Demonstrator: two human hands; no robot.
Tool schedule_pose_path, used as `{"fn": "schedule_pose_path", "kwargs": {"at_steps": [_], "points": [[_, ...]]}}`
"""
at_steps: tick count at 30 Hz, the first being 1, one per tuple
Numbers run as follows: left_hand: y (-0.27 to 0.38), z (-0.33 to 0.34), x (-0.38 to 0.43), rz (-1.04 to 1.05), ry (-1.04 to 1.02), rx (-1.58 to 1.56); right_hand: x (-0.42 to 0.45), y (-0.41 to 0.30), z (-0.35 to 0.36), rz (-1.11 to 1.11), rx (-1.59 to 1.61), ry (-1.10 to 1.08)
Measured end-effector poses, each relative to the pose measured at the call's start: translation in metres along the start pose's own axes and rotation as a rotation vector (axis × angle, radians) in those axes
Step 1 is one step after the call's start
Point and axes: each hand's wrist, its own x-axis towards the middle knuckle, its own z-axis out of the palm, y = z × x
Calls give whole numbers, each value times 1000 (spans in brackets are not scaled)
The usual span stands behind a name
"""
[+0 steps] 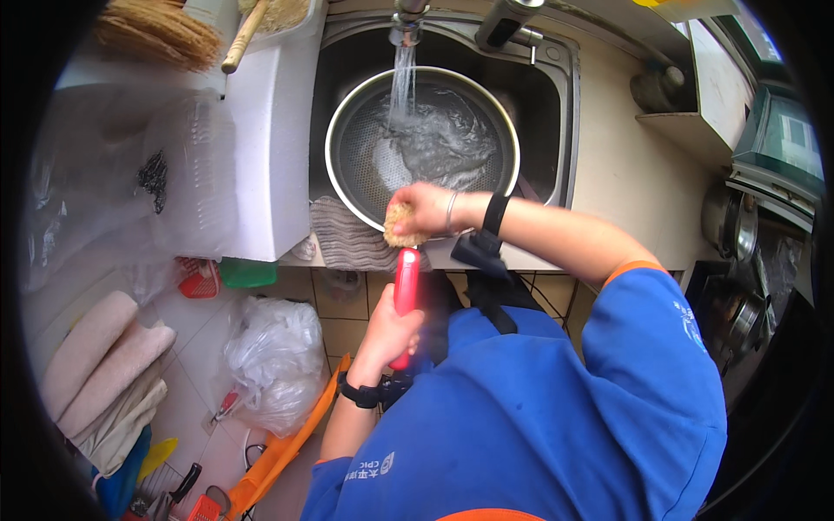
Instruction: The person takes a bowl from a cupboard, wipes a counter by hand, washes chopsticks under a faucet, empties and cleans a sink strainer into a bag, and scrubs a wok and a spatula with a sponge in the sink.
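A round frying pan [365,156] with a textured dark inside and a pale rim rests over the sink [568,130]. Water runs into it from the faucet [407,29] and swirls on its bottom. My left hand [388,329] is closed around the pan's red handle [406,280], which points towards my body. A tan scrubbing pad [399,228] is pinched in my right hand [420,208], at the near rim of the pan close to the handle joint. The pad partly hides that joint.
A grey ribbed cloth [352,238] hangs over the counter's front edge left of the handle. A white box [270,150] stands left of the sink, with a straw brush [159,32] beyond. Plastic bags [277,358] are low on the left. Pots [730,221] are at the right.
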Motion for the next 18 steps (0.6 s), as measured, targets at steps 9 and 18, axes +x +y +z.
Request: {"fn": "schedule_pose_path", "kwargs": {"at_steps": [9, 18], "points": [[-6, 2, -2, -61, -51, -163, -65, 47, -79, -235, -684, -87], [1, 7, -4, -55, -63, -180, -56, 58, -87, -259, -668, -130]]}}
